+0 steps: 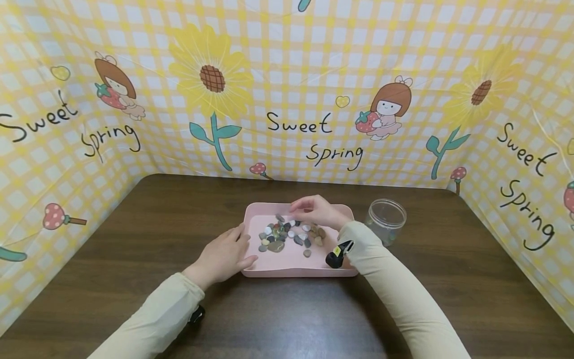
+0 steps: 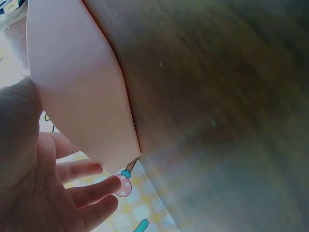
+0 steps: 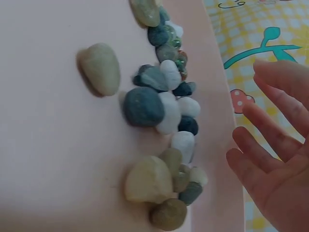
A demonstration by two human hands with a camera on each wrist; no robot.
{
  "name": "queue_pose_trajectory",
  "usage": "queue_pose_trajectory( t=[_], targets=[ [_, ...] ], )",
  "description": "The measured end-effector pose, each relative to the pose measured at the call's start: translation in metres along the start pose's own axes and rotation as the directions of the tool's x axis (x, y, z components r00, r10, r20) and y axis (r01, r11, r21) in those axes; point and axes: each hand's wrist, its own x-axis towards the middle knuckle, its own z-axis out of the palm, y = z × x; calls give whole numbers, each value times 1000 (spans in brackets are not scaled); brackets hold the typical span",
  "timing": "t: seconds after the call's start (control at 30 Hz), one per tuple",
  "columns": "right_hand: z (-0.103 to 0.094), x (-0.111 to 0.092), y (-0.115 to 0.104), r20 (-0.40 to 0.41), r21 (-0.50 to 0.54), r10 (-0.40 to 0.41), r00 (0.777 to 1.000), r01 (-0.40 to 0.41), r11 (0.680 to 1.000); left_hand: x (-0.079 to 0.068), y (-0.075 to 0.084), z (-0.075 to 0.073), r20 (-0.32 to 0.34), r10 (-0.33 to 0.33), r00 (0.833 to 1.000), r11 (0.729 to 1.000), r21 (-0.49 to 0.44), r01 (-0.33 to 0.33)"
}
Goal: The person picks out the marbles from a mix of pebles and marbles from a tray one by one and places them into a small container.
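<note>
A shallow pink tray (image 1: 287, 262) holds several smooth pebbles (image 1: 275, 246) in grey, white, black and tan. Shiny green and reddish glass marbles (image 3: 181, 59) lie among them. At the tray's left side, my left hand (image 1: 224, 254) is spread with its fingers along the wall; the left wrist view shows the thumb up by the rim and the other fingers loosely extended. My right hand (image 1: 319, 212) hovers over the back part of the tray, beyond the pebbles. Its fingers are relaxed and apart in the right wrist view, with nothing between them.
A clear open-topped jar (image 1: 386, 219) stands on the brown wooden table (image 1: 287, 319), right of the tray and close to my right forearm. Small bluish-green things show at its bottom. A yellow checked cloth (image 1: 287, 89) surrounds the table's back and sides.
</note>
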Motion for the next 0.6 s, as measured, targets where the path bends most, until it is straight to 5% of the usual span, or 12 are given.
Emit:
queue_pose_trajectory(
  t=[0.23, 0.6],
  targets=[
    [7, 4, 5, 39, -68, 18, 999, -16, 998, 0, 0, -1, 11, -8, 1000, 1000, -4, 8],
    [14, 9, 13, 105, -134, -51, 993, 65, 989, -1, 1, -1, 3, -4, 1000, 1000, -11, 4]
  ],
)
